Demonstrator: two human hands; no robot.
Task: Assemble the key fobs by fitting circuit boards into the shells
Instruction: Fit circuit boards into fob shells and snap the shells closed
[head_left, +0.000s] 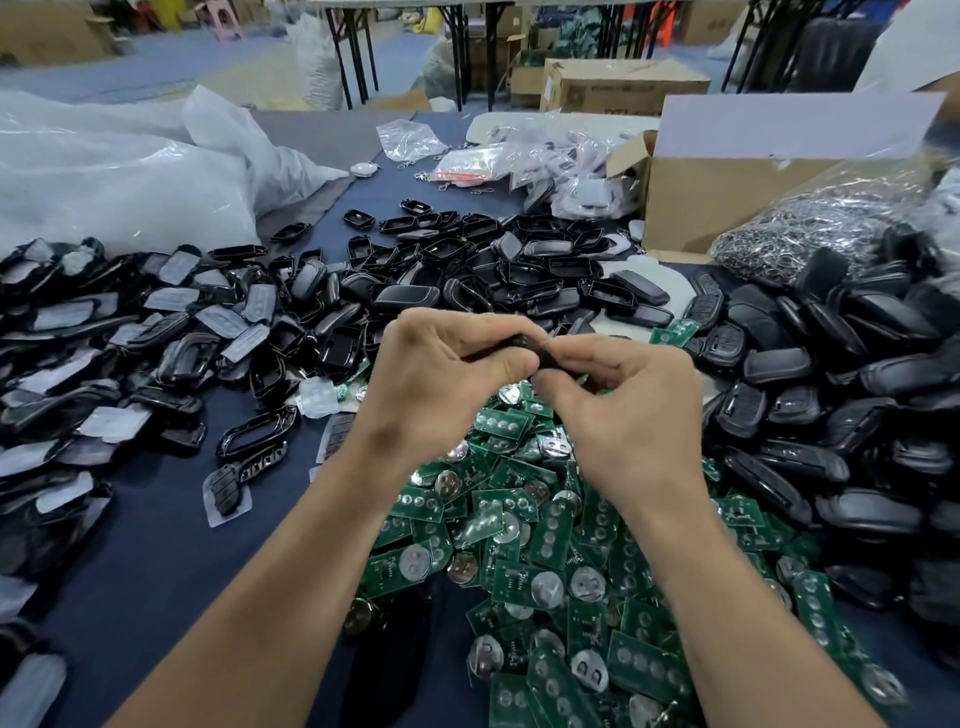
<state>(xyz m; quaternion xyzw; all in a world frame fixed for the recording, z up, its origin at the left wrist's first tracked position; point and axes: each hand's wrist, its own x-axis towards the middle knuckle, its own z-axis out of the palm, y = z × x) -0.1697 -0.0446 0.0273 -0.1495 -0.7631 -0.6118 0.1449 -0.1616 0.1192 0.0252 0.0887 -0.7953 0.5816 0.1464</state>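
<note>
Both hands meet above the table's middle around one black key fob shell (527, 347). My left hand (441, 374) curls its fingers and thumb round the shell's left part. My right hand (618, 405) pinches its right end with fingertips. Most of the shell is hidden by the fingers, so whether a board sits inside cannot be told. Below the hands lies a heap of green circuit boards (545, 561) with round silver battery clips. Black shell halves (467, 270) are piled behind the hands.
More black shells with clear film lie at the left (104, 338), finished-looking black fobs at the right (831, 389). A cardboard box (727, 192), a bag of metal rings (831, 223) and white plastic bags (130, 171) stand at the back on the dark blue table (156, 545).
</note>
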